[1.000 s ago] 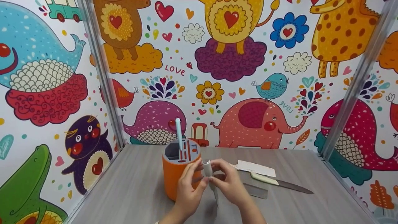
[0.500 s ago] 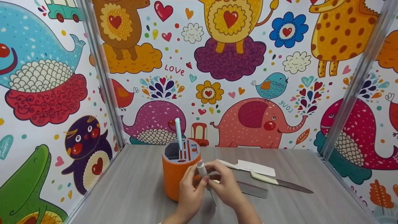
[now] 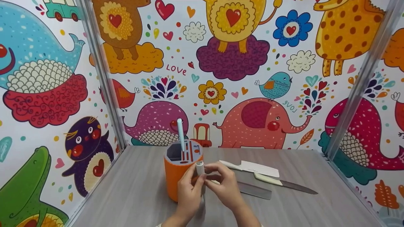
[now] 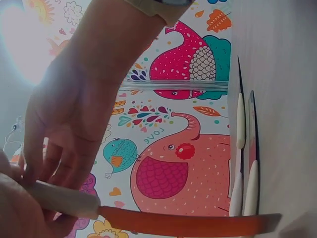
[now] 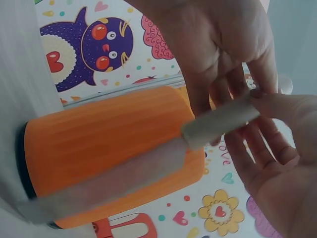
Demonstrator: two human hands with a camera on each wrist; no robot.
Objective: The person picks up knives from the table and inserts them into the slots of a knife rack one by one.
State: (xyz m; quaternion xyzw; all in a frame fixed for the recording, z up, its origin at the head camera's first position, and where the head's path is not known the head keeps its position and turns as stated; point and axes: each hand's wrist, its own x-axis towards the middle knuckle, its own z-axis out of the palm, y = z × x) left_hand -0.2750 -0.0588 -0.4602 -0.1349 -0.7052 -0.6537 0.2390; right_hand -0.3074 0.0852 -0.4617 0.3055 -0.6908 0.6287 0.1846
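Observation:
A knife with a pale handle (image 3: 200, 168) stands upright between my hands, its blade (image 5: 124, 171) pointing down toward the table. My left hand (image 3: 189, 190) grips the handle between thumb and fingers. From the other side my right hand (image 3: 225, 187) pinches the same handle, its thumb at the upper end in the right wrist view. Just behind and left of the hands is an orange knife block (image 3: 172, 181) with a grey slotted top. A light-blue handle (image 3: 181, 132) sticks up from it. In the left wrist view the blade (image 4: 183, 223) reflects orange.
Right of my hands, a white cleaver (image 3: 262, 169), a cream-handled knife (image 3: 268, 179) and a broad grey blade (image 3: 255, 190) lie on the wooden-look table (image 3: 300, 208). Cartoon-printed walls with metal corner posts (image 3: 350, 94) enclose the table at the back and sides.
The knife has shifted slightly left and its blade has turned from slanting right to nearly vertical. Both hands have moved a little left with it and still hold the handle.

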